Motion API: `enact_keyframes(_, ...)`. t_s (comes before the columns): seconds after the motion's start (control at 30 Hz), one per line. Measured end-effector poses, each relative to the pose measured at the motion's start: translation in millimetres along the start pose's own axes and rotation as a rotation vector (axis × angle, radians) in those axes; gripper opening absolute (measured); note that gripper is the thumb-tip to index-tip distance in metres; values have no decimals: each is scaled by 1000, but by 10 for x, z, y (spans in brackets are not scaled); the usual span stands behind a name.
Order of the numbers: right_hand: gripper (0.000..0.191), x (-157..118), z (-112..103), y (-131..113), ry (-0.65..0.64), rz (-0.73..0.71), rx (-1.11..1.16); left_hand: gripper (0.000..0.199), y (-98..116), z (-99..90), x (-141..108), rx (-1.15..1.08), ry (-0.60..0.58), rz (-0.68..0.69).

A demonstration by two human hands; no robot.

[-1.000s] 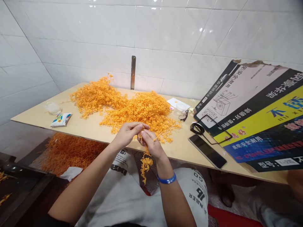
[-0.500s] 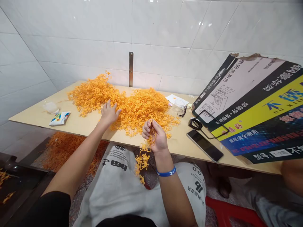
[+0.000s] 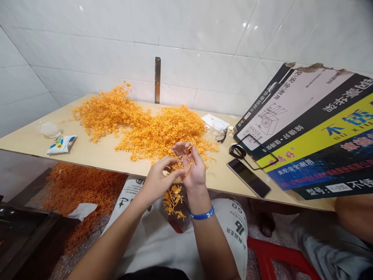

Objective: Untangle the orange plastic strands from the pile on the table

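Observation:
Orange branching plastic pieces lie in a large heap (image 3: 171, 128) on the wooden table (image 3: 101, 155). At the table's front edge my right hand (image 3: 194, 167), with a blue wristband, is palm up and holds thin orange stems across its curled fingers. My left hand (image 3: 161, 177) meets it from the left, its thumb and fingers closed on the same stems. From between the hands an orange sprig (image 3: 174, 202) hangs down over my lap. The exact tips of the left fingers are partly hidden.
A white-blue packet (image 3: 62, 144) lies at the left. At the right are glasses (image 3: 222, 136), a phone (image 3: 249, 178), a black band (image 3: 237, 151) and printed cardboard (image 3: 305, 128). More orange pieces (image 3: 84, 190) sit below. A person's arm (image 3: 355, 217) shows at the lower right.
My left hand has come from the heap to my right hand and taken hold of the stems. My right hand has opened its grip somewhat and turned palm up. The view has shifted slightly.

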State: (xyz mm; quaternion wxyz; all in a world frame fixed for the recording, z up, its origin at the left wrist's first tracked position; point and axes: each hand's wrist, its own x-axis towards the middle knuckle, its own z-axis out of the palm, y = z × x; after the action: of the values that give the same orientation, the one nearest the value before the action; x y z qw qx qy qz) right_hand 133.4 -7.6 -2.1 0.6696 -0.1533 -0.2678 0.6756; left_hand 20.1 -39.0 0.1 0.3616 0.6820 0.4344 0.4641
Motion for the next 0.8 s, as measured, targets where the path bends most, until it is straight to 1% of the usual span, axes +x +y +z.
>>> enact_keyframes(0.07, 20, 5, -13, -20, 3, -31, -36, 13, 6, -57, 15, -9, 63, -12)
enact_keyframes(0.17, 18, 20, -55, -89, 72, -131, -149, 22, 23, -192, 25, -33, 168, -64)
enact_keyframes(0.23, 20, 24, -90, -141, 102, -164, -223, 26, 30, -272, 25, -43, 229, -86)
enact_keyframes(0.3, 22, 16, -115, -177, 69, -141, -299, 28, 32, -316, 28, -36, 248, -84)
enact_keyframes(0.37, 21, -8, -118, -189, -21, -92, -394, 27, 39, -324, 37, 2, 237, -64)
enact_keyframes(0.43, 21, -44, -98, -183, -136, -26, -495, 22, 61, -315, 49, 88, 206, -12)
enact_keyframes(0.47, 22, -64, -82, -177, -178, 7, -543, 19, 79, -311, 54, 151, 171, 29)
enact_keyframes(0.57, 26, -124, -21, -169, -232, 77, -718, 18, 154, -324, 65, 405, 8, 170)
enact_keyframes(0.63, 26, -154, 18, -180, -272, 60, -874, 19, 208, -353, 68, 592, -98, 225)
enact_keyframes(0.7, 24, -174, 47, -197, -324, -9, -1026, 19, 251, -387, 66, 752, -176, 239)
enact_keyframes(0.8, 21, -192, 70, -208, -346, -83, -1151, 17, 289, -433, 49, 886, -253, 222)
